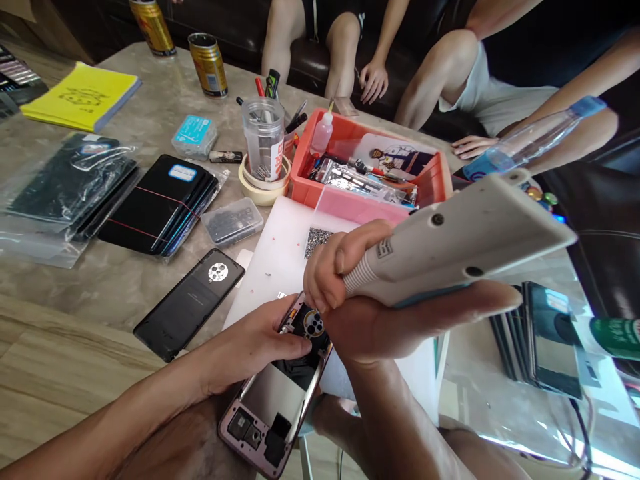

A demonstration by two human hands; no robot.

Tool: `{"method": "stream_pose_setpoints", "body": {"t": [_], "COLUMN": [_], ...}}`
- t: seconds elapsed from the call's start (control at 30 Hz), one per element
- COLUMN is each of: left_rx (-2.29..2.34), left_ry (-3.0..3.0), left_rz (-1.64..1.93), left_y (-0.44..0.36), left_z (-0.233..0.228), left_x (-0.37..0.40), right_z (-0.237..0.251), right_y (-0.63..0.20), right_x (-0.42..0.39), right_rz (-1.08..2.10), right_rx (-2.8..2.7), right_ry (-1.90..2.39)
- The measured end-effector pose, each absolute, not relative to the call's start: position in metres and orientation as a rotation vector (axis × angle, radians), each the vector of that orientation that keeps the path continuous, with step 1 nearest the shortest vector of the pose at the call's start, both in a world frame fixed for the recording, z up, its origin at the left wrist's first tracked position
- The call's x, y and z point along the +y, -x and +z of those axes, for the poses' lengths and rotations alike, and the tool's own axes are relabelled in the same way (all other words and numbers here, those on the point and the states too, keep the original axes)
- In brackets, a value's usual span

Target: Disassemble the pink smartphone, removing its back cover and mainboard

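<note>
My left hand [265, 340] is closed around an opened smartphone [270, 407], its thumb lying near the round camera module. The phone's back is off, so its inner boards and silver battery area show. In my right hand [360, 307] is a grey electric screwdriver [450, 233], held over the phone's upper end. Fingers wrap its ridged front, and its tip is hidden behind them. A loose black phone back cover [190, 303] lies on the table to the left. Beneath the phone is a white work mat [273, 247] with tiny screws and bits scattered on it.
An orange-red bin [370, 207] of tools stands behind the mat. Left of it are tape rolls with a clear cup [263, 137], a small plastic case [233, 222], and banded phones [155, 207]. More phones [550, 340] stand right. People sit on the sofa opposite.
</note>
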State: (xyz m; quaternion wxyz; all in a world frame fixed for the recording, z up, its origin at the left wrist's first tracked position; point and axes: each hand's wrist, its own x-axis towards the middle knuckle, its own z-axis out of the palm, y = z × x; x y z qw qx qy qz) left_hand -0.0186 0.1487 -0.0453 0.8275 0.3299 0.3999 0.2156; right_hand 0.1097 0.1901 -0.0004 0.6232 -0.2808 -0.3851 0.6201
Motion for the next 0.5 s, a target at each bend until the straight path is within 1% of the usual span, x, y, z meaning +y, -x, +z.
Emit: {"method": "stream_pose_setpoints", "body": {"t": [0.5], "left_rx": [0.815], "left_ry": [-0.786], "left_rz": [0.467], "left_y": [0.016], "left_z": [-0.044], "left_x": [0.151], "right_z": [0.012], "right_y": [-0.109], "right_x": [0.19], "right_rz": [1.352], "right_rx": [-0.89], "right_ry": [0.668]}}
